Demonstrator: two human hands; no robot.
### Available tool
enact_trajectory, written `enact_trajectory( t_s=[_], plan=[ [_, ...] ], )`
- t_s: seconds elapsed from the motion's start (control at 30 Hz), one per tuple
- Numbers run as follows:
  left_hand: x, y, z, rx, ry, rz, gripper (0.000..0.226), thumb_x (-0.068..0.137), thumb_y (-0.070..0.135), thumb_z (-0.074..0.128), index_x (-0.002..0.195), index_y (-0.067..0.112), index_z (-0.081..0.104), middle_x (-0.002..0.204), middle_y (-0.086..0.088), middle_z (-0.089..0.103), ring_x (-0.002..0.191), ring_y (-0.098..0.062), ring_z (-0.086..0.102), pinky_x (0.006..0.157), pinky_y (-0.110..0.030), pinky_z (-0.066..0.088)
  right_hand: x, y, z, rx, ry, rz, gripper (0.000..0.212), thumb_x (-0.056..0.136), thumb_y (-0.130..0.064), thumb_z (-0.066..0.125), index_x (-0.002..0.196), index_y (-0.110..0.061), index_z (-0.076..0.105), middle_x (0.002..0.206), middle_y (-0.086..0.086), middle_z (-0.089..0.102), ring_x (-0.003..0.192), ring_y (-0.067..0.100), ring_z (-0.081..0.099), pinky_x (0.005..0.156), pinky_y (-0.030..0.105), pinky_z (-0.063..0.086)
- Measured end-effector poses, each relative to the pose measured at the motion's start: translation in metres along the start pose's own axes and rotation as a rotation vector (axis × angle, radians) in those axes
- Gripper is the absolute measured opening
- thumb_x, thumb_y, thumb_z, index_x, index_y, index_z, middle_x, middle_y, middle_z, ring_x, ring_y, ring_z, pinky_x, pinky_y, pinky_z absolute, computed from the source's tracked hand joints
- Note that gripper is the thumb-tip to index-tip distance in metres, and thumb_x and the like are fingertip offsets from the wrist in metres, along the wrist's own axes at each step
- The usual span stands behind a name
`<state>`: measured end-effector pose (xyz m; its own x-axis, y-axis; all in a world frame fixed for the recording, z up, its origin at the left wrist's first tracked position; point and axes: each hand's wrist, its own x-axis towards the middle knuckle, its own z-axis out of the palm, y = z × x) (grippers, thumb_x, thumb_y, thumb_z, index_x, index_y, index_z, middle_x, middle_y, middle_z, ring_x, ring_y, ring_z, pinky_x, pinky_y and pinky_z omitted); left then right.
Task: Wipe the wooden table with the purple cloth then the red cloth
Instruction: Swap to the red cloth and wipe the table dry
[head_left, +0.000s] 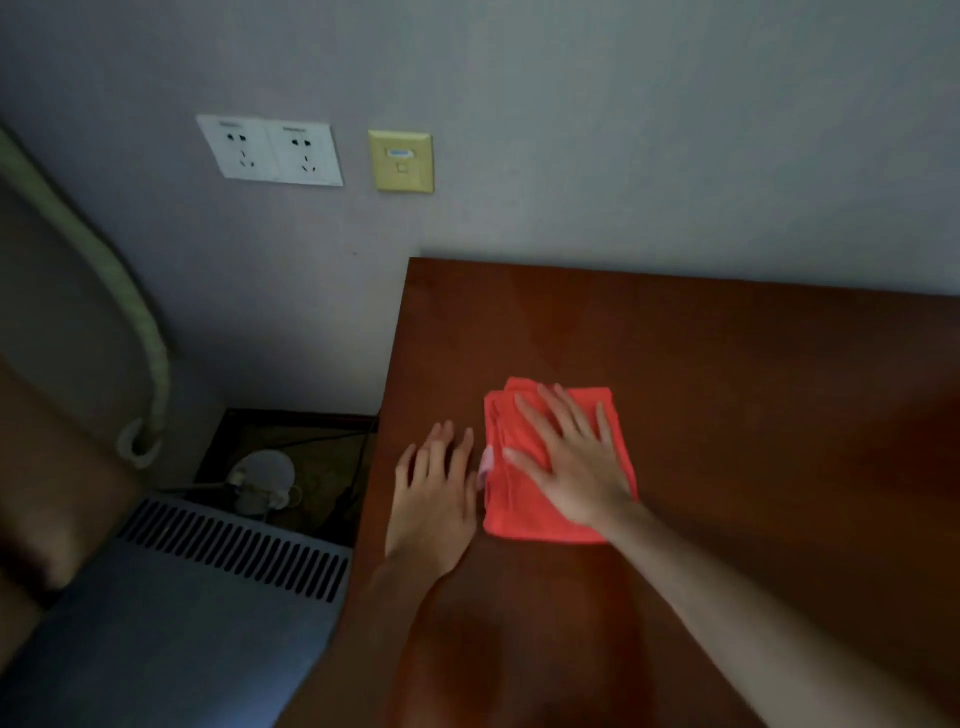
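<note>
A folded red cloth (524, 512) lies flat on the wooden table (727, 395), near its left edge. My right hand (571, 462) presses palm-down on top of the cloth with fingers spread. My left hand (434, 493) rests flat on the bare wood just left of the cloth, fingers apart, holding nothing. A small pale tag (487, 462) shows at the cloth's left edge. No purple cloth is in view.
The table meets a grey wall (571, 130) at the back, with white sockets (270, 150) and a yellow plate (401, 162). Left of the table's edge, lower down, stand a grey vented appliance (208, 587) and a small white fan (262, 480).
</note>
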<state>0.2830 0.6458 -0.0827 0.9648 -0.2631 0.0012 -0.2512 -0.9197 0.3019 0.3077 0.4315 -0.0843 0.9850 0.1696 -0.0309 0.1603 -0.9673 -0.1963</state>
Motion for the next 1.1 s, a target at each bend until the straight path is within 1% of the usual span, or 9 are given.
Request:
enact_trajectory(
  t_s=[0.17,0.27,0.37,0.47,0.6,0.77,0.9,0.97,1.1],
  plan=[
    [0.0,0.0,0.012,0.094,0.062,0.013,0.052,0.102,0.034,0.03,0.152,0.019,0.036,0.152,-0.007,0.042,0.146,-0.021,0.032,0.116,-0.046,0.029,0.174,0.043,-0.019,0.015,0.01,0.003,0.094,0.083,-0.085,0.013,0.164,-0.039,0.025,0.174,-0.002,0.021,0.161,0.02,0.012,0.127,0.059,0.004],
    [-0.001,0.0,0.011,0.114,0.042,0.009,0.054,0.104,0.037,0.023,0.154,0.02,0.028,0.156,-0.006,0.037,0.148,-0.018,0.027,0.117,-0.045,0.026,0.247,0.061,-0.026,0.034,0.046,0.063,0.086,0.09,-0.084,0.027,0.163,-0.038,0.028,0.171,0.003,0.026,0.159,0.024,0.021,0.126,0.06,0.007],
    [0.0,-0.002,0.013,0.126,0.045,0.016,0.054,0.104,0.038,0.02,0.155,0.021,0.027,0.156,-0.005,0.036,0.149,-0.017,0.025,0.117,-0.044,0.026,0.272,0.068,-0.023,0.011,0.1,0.113,0.072,0.099,-0.075,0.038,0.161,-0.039,0.034,0.164,0.014,0.031,0.153,0.033,0.027,0.126,0.057,0.011],
    [0.0,-0.002,0.012,0.122,0.064,0.003,0.053,0.104,0.038,0.022,0.154,0.022,0.028,0.156,-0.004,0.036,0.149,-0.016,0.023,0.118,-0.043,0.025,0.256,0.063,-0.026,-0.034,0.089,0.087,0.087,0.087,-0.087,0.03,0.162,-0.043,0.029,0.164,0.011,0.032,0.151,0.035,0.028,0.121,0.07,0.01],
    [0.0,-0.002,0.011,0.105,0.057,0.007,0.053,0.103,0.039,0.024,0.153,0.023,0.032,0.155,-0.003,0.038,0.148,-0.016,0.026,0.117,-0.042,0.025,0.202,0.052,-0.032,-0.003,0.041,0.082,0.083,0.091,-0.083,0.038,0.163,-0.045,0.022,0.171,0.0,0.024,0.159,0.024,0.015,0.117,0.081,0.004],
    [0.0,-0.001,0.007,0.104,0.052,-0.002,0.052,0.101,0.038,0.029,0.149,0.022,0.04,0.153,-0.007,0.042,0.146,-0.018,0.03,0.114,-0.042,0.025,0.039,0.032,-0.016,-0.003,0.01,0.018,0.092,0.085,-0.091,0.019,0.164,-0.044,0.022,0.173,-0.001,0.023,0.162,0.021,0.011,0.12,0.076,0.004],
    [-0.001,0.003,0.005,0.066,0.035,-0.009,0.054,0.099,0.04,0.024,0.146,0.019,0.043,0.151,-0.01,0.043,0.145,-0.023,0.033,0.113,-0.046,0.027,-0.137,-0.002,0.0,-0.033,0.062,-0.013,0.086,0.093,-0.089,0.025,0.165,-0.042,0.023,0.172,-0.003,0.026,0.162,0.019,0.012,0.12,0.074,0.013],
    [0.0,0.004,0.004,0.034,0.009,-0.022,0.055,0.101,0.04,0.022,0.148,0.019,0.039,0.155,-0.011,0.037,0.148,-0.024,0.027,0.116,-0.047,0.021,-0.204,-0.011,0.007,-0.071,0.06,-0.013,0.087,0.093,-0.089,0.032,0.165,-0.041,0.022,0.173,-0.005,0.024,0.162,0.019,0.013,0.122,0.071,0.014],
    [0.007,0.015,-0.001,-0.019,-0.015,-0.035,0.048,0.103,0.038,0.034,0.148,0.019,0.035,0.156,-0.012,0.028,0.145,-0.027,0.023,0.116,-0.049,0.015,-0.246,-0.015,0.011,-0.105,0.032,0.063,0.088,0.093,-0.088,0.033,0.166,-0.04,0.02,0.174,-0.005,0.021,0.162,0.019,0.013,0.121,0.069,0.016]
  ],
)
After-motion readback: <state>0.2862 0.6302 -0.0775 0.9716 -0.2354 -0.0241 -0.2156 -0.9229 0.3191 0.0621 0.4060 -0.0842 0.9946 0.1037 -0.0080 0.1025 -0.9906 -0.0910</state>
